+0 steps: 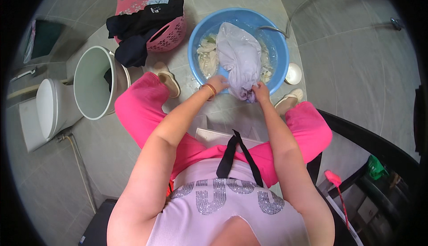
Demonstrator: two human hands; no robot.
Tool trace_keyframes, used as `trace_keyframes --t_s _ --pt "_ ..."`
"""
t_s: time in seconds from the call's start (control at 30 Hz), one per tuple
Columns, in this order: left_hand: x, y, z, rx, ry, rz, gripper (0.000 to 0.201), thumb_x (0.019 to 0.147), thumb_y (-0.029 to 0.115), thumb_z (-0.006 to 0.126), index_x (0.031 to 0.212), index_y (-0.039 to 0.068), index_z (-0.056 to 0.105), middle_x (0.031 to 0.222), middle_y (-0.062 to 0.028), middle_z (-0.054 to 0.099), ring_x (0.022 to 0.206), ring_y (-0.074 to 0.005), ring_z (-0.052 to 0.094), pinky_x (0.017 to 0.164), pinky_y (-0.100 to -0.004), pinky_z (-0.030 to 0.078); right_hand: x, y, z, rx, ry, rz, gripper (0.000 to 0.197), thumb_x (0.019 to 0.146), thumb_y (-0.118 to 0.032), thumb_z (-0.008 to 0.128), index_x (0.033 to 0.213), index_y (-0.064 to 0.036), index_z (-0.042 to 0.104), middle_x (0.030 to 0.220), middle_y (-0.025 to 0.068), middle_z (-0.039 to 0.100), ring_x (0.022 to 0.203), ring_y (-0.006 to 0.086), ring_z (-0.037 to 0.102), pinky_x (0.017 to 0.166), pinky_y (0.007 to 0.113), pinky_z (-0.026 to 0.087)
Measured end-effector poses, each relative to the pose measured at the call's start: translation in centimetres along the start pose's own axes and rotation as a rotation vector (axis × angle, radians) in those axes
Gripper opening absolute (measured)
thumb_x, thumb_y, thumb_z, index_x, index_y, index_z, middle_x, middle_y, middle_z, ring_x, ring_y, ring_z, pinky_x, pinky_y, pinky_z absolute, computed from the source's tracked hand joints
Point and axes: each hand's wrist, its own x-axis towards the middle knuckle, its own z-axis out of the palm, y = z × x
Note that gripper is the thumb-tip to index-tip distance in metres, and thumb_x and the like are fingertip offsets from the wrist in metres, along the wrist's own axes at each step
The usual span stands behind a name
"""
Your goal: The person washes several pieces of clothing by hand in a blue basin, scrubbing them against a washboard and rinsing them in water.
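Note:
A wet, pale lavender cloth garment (238, 49) is heaped over the front and middle of a round blue basin (195, 63). Its near end hangs over the basin's front rim. There my right hand (261, 92) is closed on a bunched darker fold of it. My left hand (217, 84), with a reddish bracelet at the wrist, is at the front rim beside the cloth's left edge. Its fingers are slightly apart and point toward the cloth, with nothing seen in them. Off-white wet cloth (207, 56) lies in the water at the basin's left.
A metal-ended hose (273, 29) hangs into the basin from the right. A small white bowl (293, 74) stands right of it. At the back left are a pink basket (171, 36) with dark clothes (145, 23), a tall pale bucket (93, 83) and a toilet (55, 105).

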Motion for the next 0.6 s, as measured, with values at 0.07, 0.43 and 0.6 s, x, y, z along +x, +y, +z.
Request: trace_keyframes --t_s 0.07,0.43,0.6 --pt "-0.2 1.5 1.5 0.001 0.003 0.038 0.052 0.071 0.034 0.073 0.112 0.004 0.059 0.105 -0.0176 0.061 0.098 -0.0289 0.059 0.086 -0.0354 0.046 0.5 -1.5 -1.8 0.177 -0.077 0.071 0.031 0.076 -0.021 0.063 0.098 0.0009 0.060 0.088 0.0093 0.065 0.080 0.0206 0.062 0.073 0.032 0.048" --pt "2.3 5.9 -0.9 -0.295 0.302 0.219 0.028 0.081 0.023 0.056 0.097 0.002 0.061 0.081 -0.0194 0.064 0.076 -0.0310 0.062 0.067 -0.0358 0.046 0.1 -9.9 -10.8 0.572 -0.263 -0.133 0.017 0.084 -0.021 0.061 0.088 -0.0045 0.063 0.084 0.0058 0.064 0.070 0.0137 0.059 0.063 0.028 0.045" --pt "2.8 6.7 -6.0 -0.661 0.349 0.200 0.027 0.081 0.020 0.053 0.098 0.000 0.060 0.087 -0.0187 0.063 0.082 -0.0279 0.061 0.072 -0.0368 0.046 -1.9 -9.4 -9.8 0.139 0.121 -0.538 0.024 0.079 -0.026 0.066 0.086 -0.0033 0.064 0.076 0.0108 0.062 0.066 0.0230 0.058 0.063 0.034 0.044"
